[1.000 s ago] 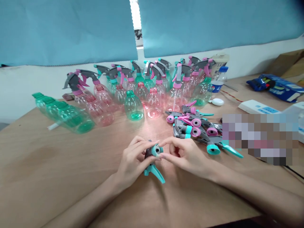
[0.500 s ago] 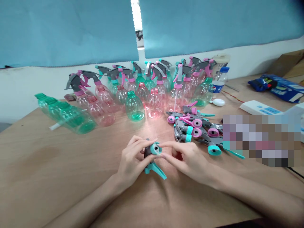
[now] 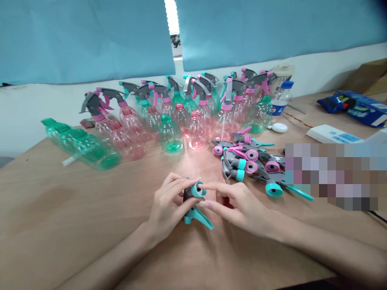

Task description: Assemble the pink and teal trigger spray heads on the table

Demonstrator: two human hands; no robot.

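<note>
My left hand [image 3: 168, 205] grips a grey spray head [image 3: 193, 200] with a teal collar and teal trigger, held just above the wooden table [image 3: 75, 217]. The fingertips of my right hand [image 3: 234, 203] pinch at the teal collar from the right side. A pile of loose spray heads [image 3: 252, 163], grey with pink or teal parts, lies just right of my hands. Further back stand several pink and green plastic bottles [image 3: 181, 121], some with spray heads fitted, some with bare necks. Green bottles [image 3: 84, 145] lie on their sides at the left.
A white wall with blue blinds [image 3: 90, 36] closes the far side. At the right are a small water bottle [image 3: 282, 98], a white round object [image 3: 278, 128], a white device [image 3: 332, 135], a blue package [image 3: 356, 104] and a blurred patch.
Both hands stay on the spray head; my right fingers have shifted slightly on the teal collar. The view has moved a little.
</note>
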